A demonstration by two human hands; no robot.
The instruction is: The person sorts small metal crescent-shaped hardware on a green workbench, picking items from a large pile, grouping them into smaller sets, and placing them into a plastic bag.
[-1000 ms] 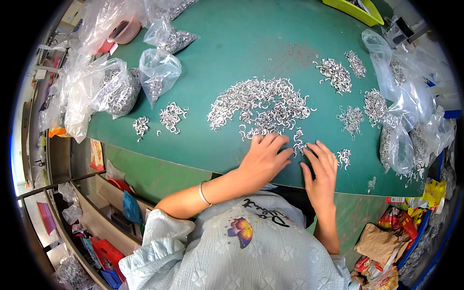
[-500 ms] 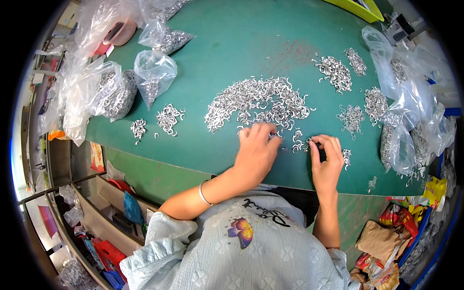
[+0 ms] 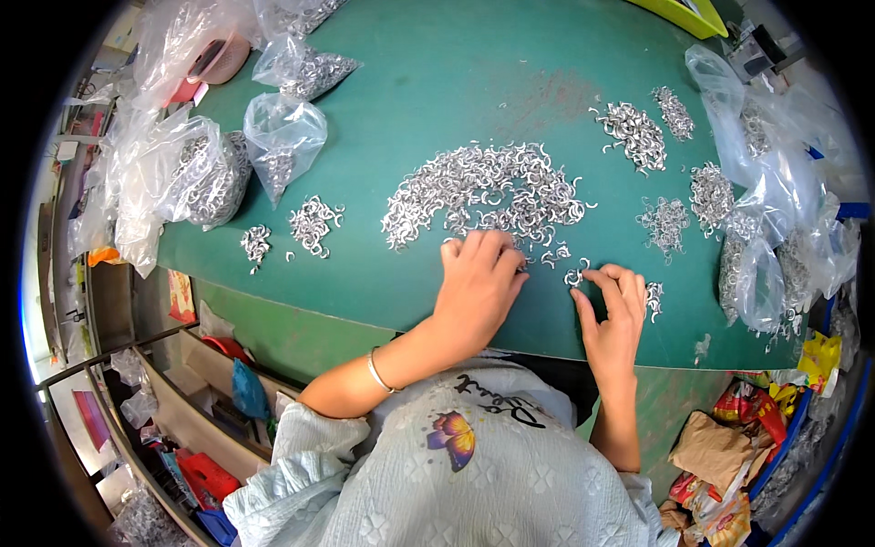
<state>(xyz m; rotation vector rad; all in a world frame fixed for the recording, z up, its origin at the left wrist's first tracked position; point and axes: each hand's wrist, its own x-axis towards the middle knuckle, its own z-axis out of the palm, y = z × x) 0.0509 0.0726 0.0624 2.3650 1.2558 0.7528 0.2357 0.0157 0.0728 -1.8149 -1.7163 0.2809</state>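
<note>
A large heap of small curved silvery metal pieces lies on the green table in front of me. My left hand is at the heap's near edge, fingers bent down and close together. Its fingertips are partly hidden, so whatever they hold cannot be made out. To its right, my right hand has thumb and forefinger apart, beside a few loose curved pieces. Just right of that hand is a small pile of pieces, partly covered by it.
Two small piles lie left of the heap, and several sorted piles lie right. Clear plastic bags of metal pieces stand at the left; more bags are at the right edge. A yellow-green tray sits at the far right.
My right thumb and forefinger have spread apart near the loose pieces. My left hand has shifted slightly left, its thumb now nearer the forefinger. Some pieces between the hands lie differently.
</note>
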